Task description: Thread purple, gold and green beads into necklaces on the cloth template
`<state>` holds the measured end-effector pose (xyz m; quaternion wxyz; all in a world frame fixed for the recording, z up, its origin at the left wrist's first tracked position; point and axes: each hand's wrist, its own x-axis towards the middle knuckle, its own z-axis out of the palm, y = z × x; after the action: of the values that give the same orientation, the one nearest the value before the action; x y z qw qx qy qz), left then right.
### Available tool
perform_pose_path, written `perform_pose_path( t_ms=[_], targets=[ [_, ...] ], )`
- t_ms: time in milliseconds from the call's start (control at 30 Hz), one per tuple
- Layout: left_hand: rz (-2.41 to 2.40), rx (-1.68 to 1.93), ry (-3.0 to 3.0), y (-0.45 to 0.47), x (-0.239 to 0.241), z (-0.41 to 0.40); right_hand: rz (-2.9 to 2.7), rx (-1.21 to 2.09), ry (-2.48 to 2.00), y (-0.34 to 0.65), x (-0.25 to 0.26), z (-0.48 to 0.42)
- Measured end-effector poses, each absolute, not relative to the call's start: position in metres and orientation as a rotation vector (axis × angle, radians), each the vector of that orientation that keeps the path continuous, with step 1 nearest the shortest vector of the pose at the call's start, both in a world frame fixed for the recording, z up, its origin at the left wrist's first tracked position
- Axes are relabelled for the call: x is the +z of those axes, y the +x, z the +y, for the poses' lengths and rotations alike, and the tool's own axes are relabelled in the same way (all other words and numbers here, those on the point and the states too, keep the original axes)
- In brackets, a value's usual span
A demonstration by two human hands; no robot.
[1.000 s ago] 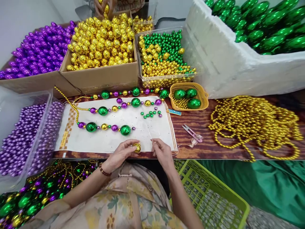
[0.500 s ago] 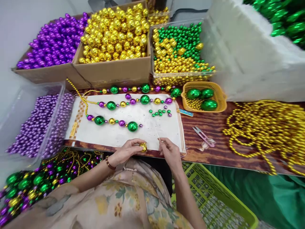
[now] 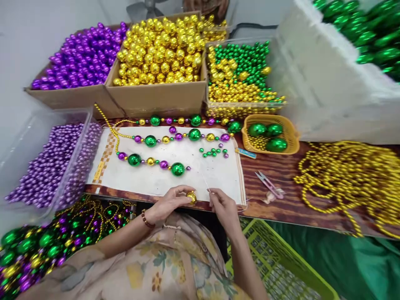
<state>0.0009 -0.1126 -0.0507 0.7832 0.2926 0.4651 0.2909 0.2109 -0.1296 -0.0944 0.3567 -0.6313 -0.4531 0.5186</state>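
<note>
My left hand [image 3: 168, 204] pinches a gold bead [image 3: 191, 196] at the near edge of the table. Just to its right, my right hand [image 3: 222, 205] is closed on a thin needle and thread [image 3: 205, 183] that point up towards the bead strand. That strand of green, gold and purple beads [image 3: 156, 161] snakes over a white cloth [image 3: 162, 180] right behind both hands. A few small loose green and purple beads [image 3: 214, 151] lie on the cloth further back.
Cardboard boxes of purple beads [image 3: 81, 58] and gold beads [image 3: 162, 46] and a clear tub of green and gold beads [image 3: 240, 79] line the back. Yellow basket [image 3: 290, 132], scissors [image 3: 267, 183], gold bead strings [image 3: 350, 179] right; purple tub [image 3: 50, 162] left; green crate [image 3: 281, 266] below.
The view has swung a little, so everything sits slightly further right in frame. Both hands hold the same pose with the gold bead and the needle.
</note>
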Motion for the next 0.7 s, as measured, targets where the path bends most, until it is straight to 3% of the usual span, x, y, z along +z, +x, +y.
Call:
perform_pose_path(
  t_ms=[433,700],
  targets=[
    [0.894,0.615,0.593,0.031,-0.047,-0.100,-1.005,1.006,-1.738,0.239,-0.092,-0.100],
    [0.910,0.608,0.518,0.033,-0.041,-0.093,-0.989,1.034,-1.689,0.247,-0.097,-0.105]
  ],
)
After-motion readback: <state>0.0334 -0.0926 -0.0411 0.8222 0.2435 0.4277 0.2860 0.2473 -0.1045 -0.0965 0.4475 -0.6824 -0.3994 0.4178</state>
